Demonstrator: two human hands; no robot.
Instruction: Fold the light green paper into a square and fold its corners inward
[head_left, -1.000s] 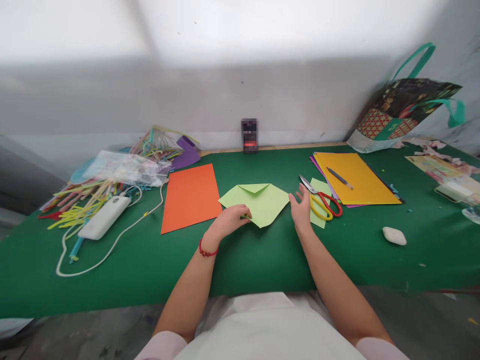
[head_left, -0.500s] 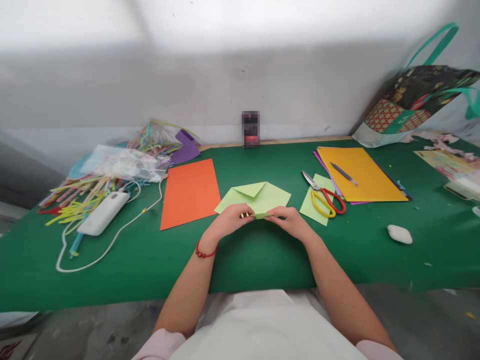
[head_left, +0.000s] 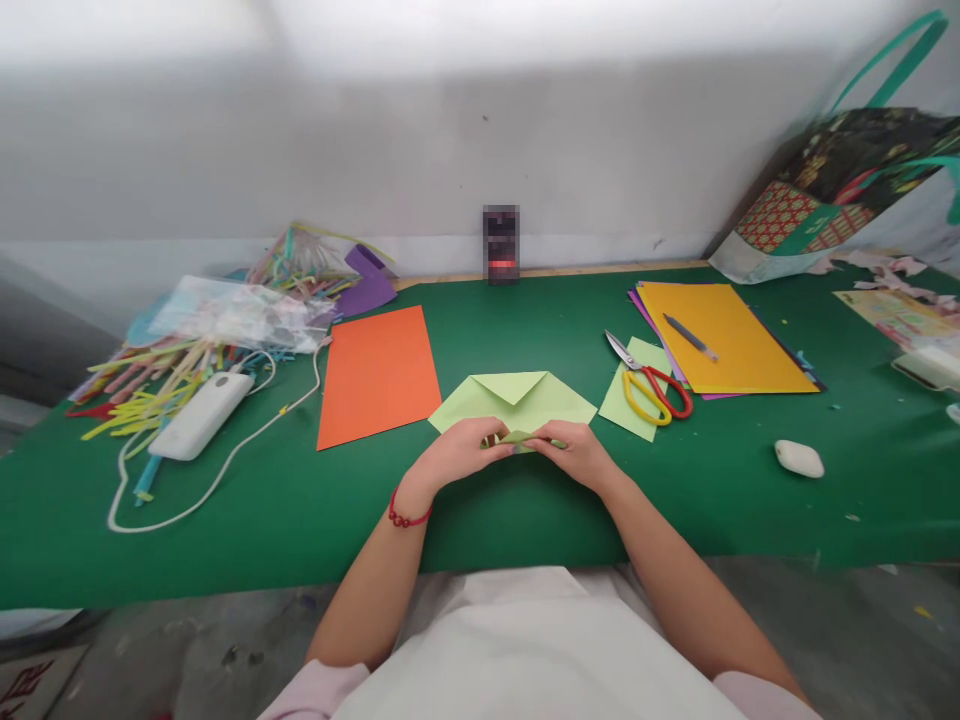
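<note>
A light green sheet of paper (head_left: 517, 400), folded to pointed left and right corners, lies at the middle of the table. A triangular flap points down from its far edge. My left hand (head_left: 469, 448) pinches the near edge between thumb and fingers, left of centre. Close beside it, my right hand (head_left: 570, 448) grips the same edge with its thumb and fingers. The near edge curls up between both hands, and the fingers partly hide it. To the right, scissors (head_left: 646, 385) with one red and one yellow handle rest on a smaller light green piece (head_left: 616, 407).
An orange sheet (head_left: 379, 378) lies left, beyond it a white power bank (head_left: 202, 415) with a cable and several paper strips (head_left: 135, 410). Yellow paper (head_left: 742, 340) with a pen (head_left: 690, 337), a white case (head_left: 799, 458) and a bag (head_left: 806, 215) are right. A phone (head_left: 502, 245) leans on the wall.
The green paper has shifted slightly toward me and lies turned straighter, its far edge now level. My hands have drawn a little closer together along the near edge, which curls more.
</note>
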